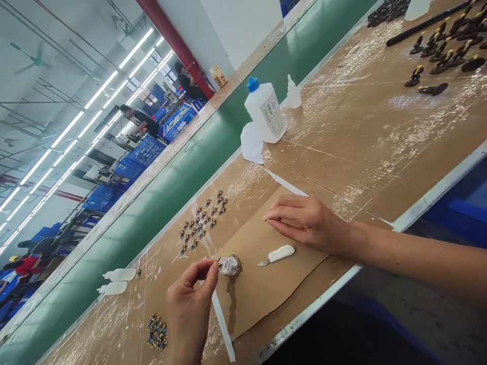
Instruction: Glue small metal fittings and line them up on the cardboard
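Long fluorescent ceiling tubes, a ceiling fan, a red pillar, stacked blue crates

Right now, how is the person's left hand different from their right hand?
The left hand is lifted and pinches something tiny in its fingertips, but the right hand holds nothing. The left hand curls up, while the right hand lies stretched out on the brown cardboard sheet. The left hand is by a small glass jar; the right hand is nearer a white-handled knife. Both hands are bare.

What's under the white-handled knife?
The knife rests on a brown cardboard sheet; the patch directly beneath it, and whatever lies under the sheet, is covered.
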The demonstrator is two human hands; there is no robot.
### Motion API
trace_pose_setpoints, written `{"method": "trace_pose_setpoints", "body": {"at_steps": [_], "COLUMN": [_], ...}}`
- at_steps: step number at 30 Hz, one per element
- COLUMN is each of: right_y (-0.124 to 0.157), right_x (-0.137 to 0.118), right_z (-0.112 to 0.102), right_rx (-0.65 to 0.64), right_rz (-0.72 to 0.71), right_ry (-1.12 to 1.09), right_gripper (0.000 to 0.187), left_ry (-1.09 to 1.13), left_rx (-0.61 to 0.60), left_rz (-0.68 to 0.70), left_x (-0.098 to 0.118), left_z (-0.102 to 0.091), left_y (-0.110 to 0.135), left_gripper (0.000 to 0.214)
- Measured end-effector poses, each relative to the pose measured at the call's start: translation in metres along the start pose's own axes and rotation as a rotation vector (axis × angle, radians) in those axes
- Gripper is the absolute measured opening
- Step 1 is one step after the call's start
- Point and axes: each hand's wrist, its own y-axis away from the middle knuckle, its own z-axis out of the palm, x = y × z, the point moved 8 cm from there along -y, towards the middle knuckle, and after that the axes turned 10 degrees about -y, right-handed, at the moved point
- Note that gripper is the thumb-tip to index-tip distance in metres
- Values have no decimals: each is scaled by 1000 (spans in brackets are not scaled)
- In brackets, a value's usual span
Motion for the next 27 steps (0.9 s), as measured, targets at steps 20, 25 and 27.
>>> {"method": "trace_pose_setpoints", "body": {"at_steps": [20,25,27], "right_y": [1,0,1], "right_x": [-1,-2,-2], "right_z": [-2,-2,-3], "right_rx": [9,11,11], "right_rz": [3,-10,-7], "right_ry": [6,-5,-4], "right_gripper": [13,13,13], "left_ry": [-86,-107,-136], "left_rx": [-19,1,19], "left_rz": [-28,-3,7], "left_x": [2,13,17], "left_z": [5,4,2], "left_y": [-3,3,5], "left_gripper": [41,34,32]}}
